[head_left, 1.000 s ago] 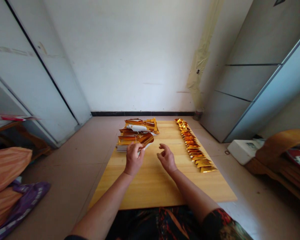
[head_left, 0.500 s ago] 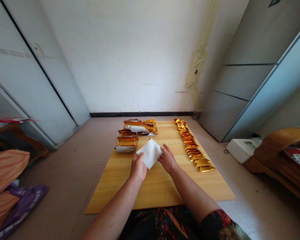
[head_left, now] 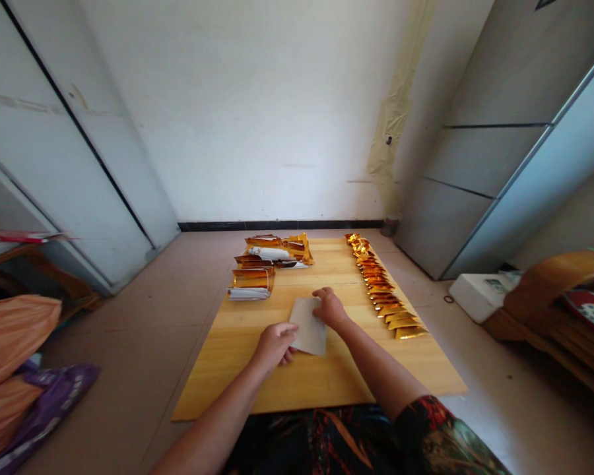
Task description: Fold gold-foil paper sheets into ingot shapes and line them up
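Observation:
A white, roughly rectangular paper sheet (head_left: 309,330) is held just above or against the wooden table; I cannot tell which. My left hand (head_left: 277,343) pinches its left edge between thumb and fingers. At the sheet's upper right, my right hand (head_left: 330,307) grips the edge with bent fingers. Beyond my left hand lie stacks of gold foil and white sheets (head_left: 250,282), with a white rolled piece (head_left: 268,253) among them. To the right, a long row of folded gold foil pieces (head_left: 382,290) overlaps along the table.
The wooden table (head_left: 218,386) stands before a white wall. A grey refrigerator (head_left: 455,191) is at the right, with a white box (head_left: 478,300) and wooden chair (head_left: 539,316) nearby. Orange and purple bags (head_left: 20,343) lie at the left.
The white sheet has come down toward me and turned from a diamond angle to nearly upright. My left hand has moved lower, and my right hand has shifted to its upper edge.

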Tool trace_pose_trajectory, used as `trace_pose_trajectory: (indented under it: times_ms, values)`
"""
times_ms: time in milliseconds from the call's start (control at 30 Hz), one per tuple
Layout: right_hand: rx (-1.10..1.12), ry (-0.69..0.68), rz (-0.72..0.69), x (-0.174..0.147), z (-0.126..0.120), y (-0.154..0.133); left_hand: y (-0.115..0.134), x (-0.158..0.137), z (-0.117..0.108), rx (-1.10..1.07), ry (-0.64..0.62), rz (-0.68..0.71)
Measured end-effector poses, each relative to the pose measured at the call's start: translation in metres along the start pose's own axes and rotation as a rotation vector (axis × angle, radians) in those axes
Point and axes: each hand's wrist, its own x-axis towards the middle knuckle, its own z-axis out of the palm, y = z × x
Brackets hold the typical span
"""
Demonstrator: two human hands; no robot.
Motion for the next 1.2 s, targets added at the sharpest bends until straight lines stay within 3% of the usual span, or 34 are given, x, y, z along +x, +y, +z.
trace_pose_trajectory:
  times_ms: [67,167,233,300,367,533,600,700,767,900,1067,1200]
  values:
    - [-0.122,-0.067,-0.051,-0.001,-0.003,-0.002,0.003,0.000,-0.006,0.308,-0.001,0.037]
    - [-0.224,-0.124,-0.099,-0.003,-0.007,-0.003,0.011,0.006,-0.011,0.635,0.167,0.181]
    - [-0.258,-0.138,-0.121,-0.005,-0.009,-0.004,0.014,0.015,-0.012,0.611,0.208,0.397]
    - [-0.282,-0.138,-0.137,-0.006,-0.010,-0.005,0.013,0.027,-0.009,0.507,0.159,0.662]
    - [-0.299,-0.136,-0.144,-0.008,-0.010,-0.006,0.010,0.038,-0.004,0.449,0.146,0.760]
    - [-0.249,-0.038,-0.153,-0.018,-0.010,-0.001,-0.004,0.044,0.010,0.543,0.110,0.682]
    - [-0.192,0.002,-0.268,-0.029,-0.011,0.004,-0.006,0.043,0.013,0.599,0.129,0.661]
    - [-0.083,-0.138,-0.540,-0.050,-0.015,0.016,-0.007,0.043,0.015,0.642,0.146,0.651]
    - [-0.078,-0.199,-0.597,-0.065,-0.017,0.023,-0.006,0.045,0.015,0.623,0.155,0.647]
    - [-0.069,-0.190,-0.574,-0.080,-0.016,0.033,-0.006,0.049,0.014,0.561,0.161,0.627]
    - [0.024,-0.126,-0.525,-0.078,-0.007,0.033,-0.005,0.049,0.009,0.507,0.123,0.592]
    - [0.137,-0.053,-0.530,-0.068,-0.004,0.032,-0.002,0.049,-0.002,0.275,0.068,0.575]
